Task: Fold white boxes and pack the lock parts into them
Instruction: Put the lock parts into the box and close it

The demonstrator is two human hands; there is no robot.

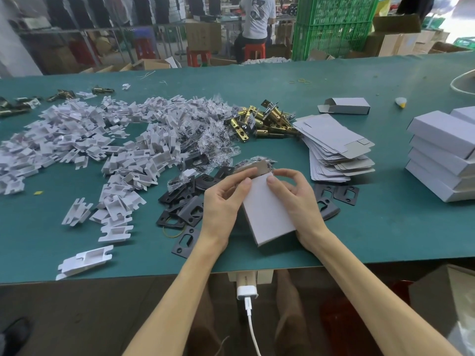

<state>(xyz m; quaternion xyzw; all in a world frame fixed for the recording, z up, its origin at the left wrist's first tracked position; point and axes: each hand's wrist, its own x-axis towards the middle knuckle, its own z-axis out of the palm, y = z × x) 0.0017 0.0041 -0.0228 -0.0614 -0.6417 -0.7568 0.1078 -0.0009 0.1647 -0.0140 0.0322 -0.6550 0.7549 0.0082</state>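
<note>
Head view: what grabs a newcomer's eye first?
The left hand and right hand grip a white box near the front edge of the table. To the left sprawls a big heap of white plastic inserts. Brass latches lie behind the box, and folded boxes are stacked at far right.

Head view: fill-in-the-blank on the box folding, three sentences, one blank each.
1. The left hand and right hand grip the white box, whose open flap points ____ from the person.
2. The plates scattered beside the hands are ____ in colour.
3. The stack of flat blanks lies to the ____ of the brass latches.
Missing: away; black; right.
</note>
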